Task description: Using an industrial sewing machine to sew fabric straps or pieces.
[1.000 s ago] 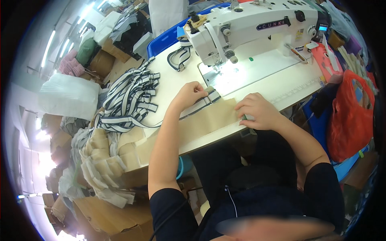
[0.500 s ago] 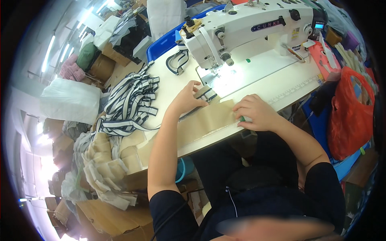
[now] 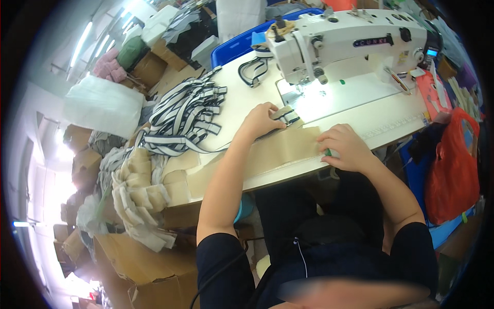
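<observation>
My left hand [image 3: 260, 121] pinches the end of a black-and-white striped strap [image 3: 289, 117] between thumb and fingers, just in front of the sewing machine's [image 3: 355, 44] lit needle area. Under and beside it, a long beige fabric strip [image 3: 285, 148] lies along the table's front edge. At the strip's right end is my right hand [image 3: 347, 148], its fingers curled around a small green-and-white object [image 3: 329, 153], mostly hidden in the palm. Its fingertips touch or nearly touch the fabric. From the held strap, a striped length runs left toward a heap of striped straps [image 3: 188, 108].
Beige fabric pieces [image 3: 134, 190] hang over the table's left end. A striped strap loop [image 3: 252, 71] lies behind my left hand, near a blue bin [image 3: 226, 54]. On the right are a pen-like tool [image 3: 399, 81] and a red plastic bag [image 3: 450, 170]. Cardboard boxes [image 3: 149, 257] stand at lower left.
The whole view has shifted, so the table and machine appear farther right. Both hands keep nearly the same place and grip relative to the strap and fabric.
</observation>
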Tool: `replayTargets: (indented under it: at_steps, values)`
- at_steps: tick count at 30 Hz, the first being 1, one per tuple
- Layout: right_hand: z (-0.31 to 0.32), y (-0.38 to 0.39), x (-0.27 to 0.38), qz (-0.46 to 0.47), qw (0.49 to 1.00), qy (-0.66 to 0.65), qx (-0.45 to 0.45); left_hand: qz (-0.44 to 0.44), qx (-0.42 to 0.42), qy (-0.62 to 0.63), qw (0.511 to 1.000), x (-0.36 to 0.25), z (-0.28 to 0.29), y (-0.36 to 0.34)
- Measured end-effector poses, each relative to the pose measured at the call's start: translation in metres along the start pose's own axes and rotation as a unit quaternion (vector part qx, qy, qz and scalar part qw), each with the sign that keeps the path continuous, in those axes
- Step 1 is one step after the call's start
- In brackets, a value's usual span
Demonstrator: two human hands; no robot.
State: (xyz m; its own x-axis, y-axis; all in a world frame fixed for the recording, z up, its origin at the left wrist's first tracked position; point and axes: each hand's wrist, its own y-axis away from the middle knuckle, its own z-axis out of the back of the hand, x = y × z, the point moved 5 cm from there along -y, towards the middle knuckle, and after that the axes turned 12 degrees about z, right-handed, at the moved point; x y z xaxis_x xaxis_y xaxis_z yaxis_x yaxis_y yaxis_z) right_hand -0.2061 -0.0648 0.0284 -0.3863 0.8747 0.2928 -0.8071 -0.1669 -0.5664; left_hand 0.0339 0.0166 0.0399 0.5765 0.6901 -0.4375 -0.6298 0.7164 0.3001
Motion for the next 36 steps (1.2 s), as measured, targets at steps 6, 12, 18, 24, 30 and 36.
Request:
replayTargets:
  at_steps: [6, 12, 18, 24, 30, 36]
  values:
    - [0.0, -0.001, 0.002, -0.006, 1.0, 0.001, 0.007, 0.011, -0.015, -0.009, 1.0, 0.003, -0.003, 0.002]
    - [0.001, -0.001, 0.002, -0.008, 1.0, 0.0, 0.001, -0.003, -0.028, -0.014, 0.999, 0.001, -0.003, 0.001]
    - [0.001, -0.002, 0.002, 0.0, 1.0, -0.003, 0.0, 0.005, 0.005, -0.038, 0.999, -0.002, -0.001, 0.008]
    - [0.001, 0.001, 0.001, 0.005, 1.0, 0.001, 0.0, -0.018, -0.109, 0.052, 0.993, -0.014, 0.031, 0.029]
    - [0.001, 0.002, -0.001, 0.008, 1.0, 0.003, 0.001, -0.244, -0.295, -0.041, 0.923, -0.044, 0.059, 0.065]
    - [0.0, 0.003, -0.001, 0.005, 1.0, -0.004, 0.015, -0.287, -0.244, -0.082, 0.923, -0.06, 0.023, 0.082]
